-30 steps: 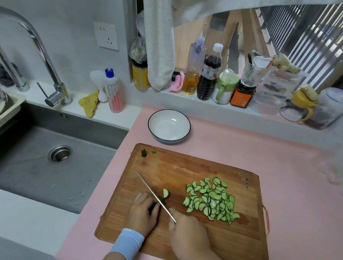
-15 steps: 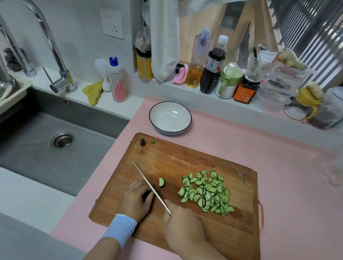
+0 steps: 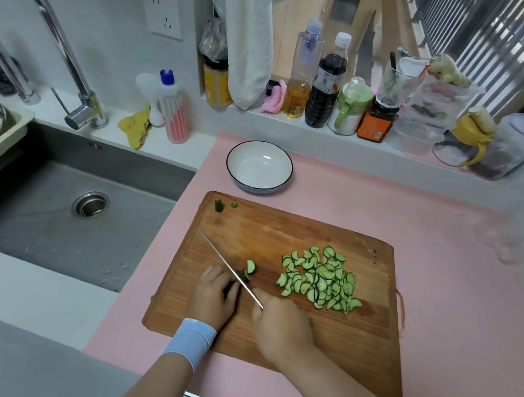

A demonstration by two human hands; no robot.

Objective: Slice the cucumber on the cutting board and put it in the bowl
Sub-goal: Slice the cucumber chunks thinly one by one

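Note:
On the wooden cutting board (image 3: pixel 283 231) lies a heap of half-moon cucumber slices (image 3: pixel 320 277) at the right. My left hand (image 3: pixel 215 296) presses down a short dark cucumber stub (image 3: pixel 230 288), mostly hidden under the fingers. My right hand (image 3: pixel 282 329) grips the handle of a knife (image 3: pixel 227 266) whose blade runs diagonally to the upper left, just right of the stub. One fresh slice (image 3: pixel 250 266) lies beside the blade. Two small end pieces (image 3: pixel 219 205) sit at the board's far left corner. The white bowl (image 3: pixel 259 167) with a dark rim stands empty behind the board.
A steel sink (image 3: pixel 61 203) with a tall faucet (image 3: pixel 51 34) lies to the left. Bottles and jars (image 3: pixel 327 83) line the window ledge behind the bowl, and a towel (image 3: pixel 247 28) hangs there. A dish soap bottle (image 3: pixel 174 108) stands by the faucet. Pink counter (image 3: pixel 459 293) extends right.
The camera view shifted slightly. The knife and both hands stay at the stub, and another slice now sits against the blade below the loose one.

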